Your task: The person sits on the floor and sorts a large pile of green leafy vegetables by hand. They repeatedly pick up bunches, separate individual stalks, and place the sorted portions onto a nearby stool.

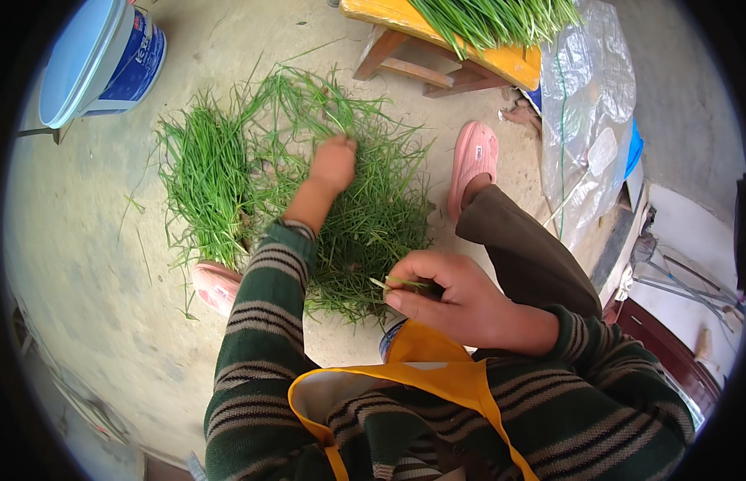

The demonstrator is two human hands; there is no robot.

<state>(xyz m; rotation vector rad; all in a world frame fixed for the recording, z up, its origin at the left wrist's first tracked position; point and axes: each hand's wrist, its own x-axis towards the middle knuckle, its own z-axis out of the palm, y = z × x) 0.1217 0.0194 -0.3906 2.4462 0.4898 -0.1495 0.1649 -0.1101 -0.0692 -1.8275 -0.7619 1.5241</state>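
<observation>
On the concrete floor between my feet lies a loose, tangled heap of green chives (373,222), or a similar grass-like vegetable. My left hand (335,162) reaches down over its far part, fingers curled against the leaves. Its fingertips are hidden, so whether it grips any stems is unclear. Close to my body, my right hand (457,297) pinches a few thin chive stems (403,281) between thumb and fingers, their pale ends pointing left. Left of the heap is a neater bundle of chives (208,174), its pale ends towards my left shoe.
A yellow wooden bench (397,15) at the top carries more chives (499,21). Clear plastic sheeting (589,108) hangs beside it. A blue and white bucket (102,66) stands upper left. My pink shoes (472,162) flank the heap, and I wear a yellow apron (397,379).
</observation>
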